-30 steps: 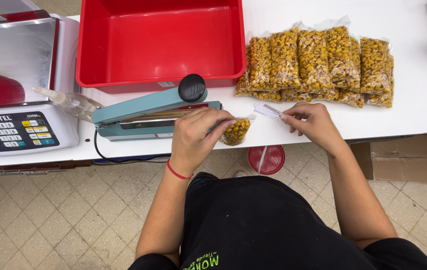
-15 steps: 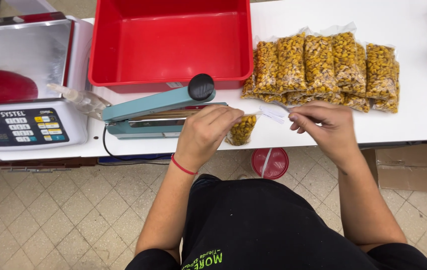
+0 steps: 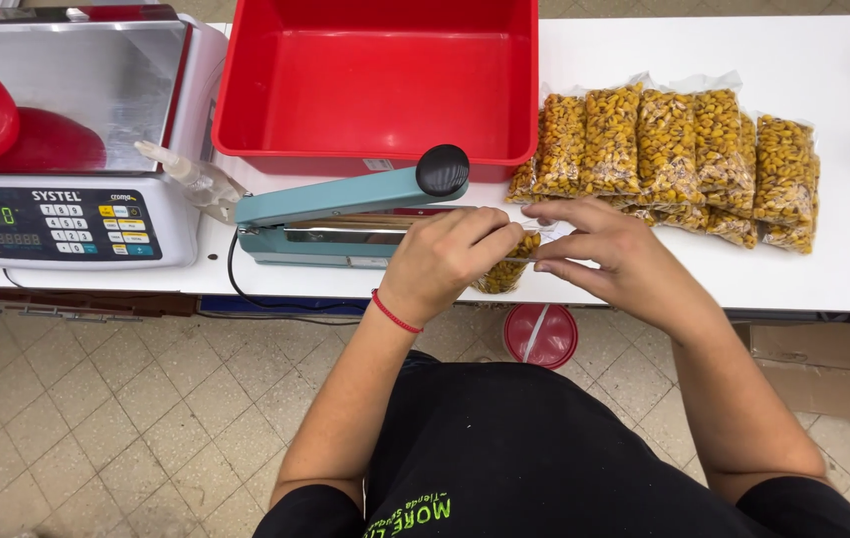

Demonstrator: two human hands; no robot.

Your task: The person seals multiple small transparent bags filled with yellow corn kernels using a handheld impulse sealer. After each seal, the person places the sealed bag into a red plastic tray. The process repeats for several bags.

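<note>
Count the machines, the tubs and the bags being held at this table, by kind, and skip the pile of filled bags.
Heat sealer: 1
Weighing scale: 1
Red tub: 1
Held snack bag: 1
Total: 4

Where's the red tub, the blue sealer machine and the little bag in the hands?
red tub (image 3: 375,75), head view, on its bare floor.
blue sealer machine (image 3: 330,197), head view, on its raised arm.
little bag (image 3: 506,274), head view, on its filled lower part.

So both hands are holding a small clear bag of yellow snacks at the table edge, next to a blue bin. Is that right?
Not quite: the bin is red, as the head view shows. Both the left hand and right hand do hold the small bag at the table edge.
</note>
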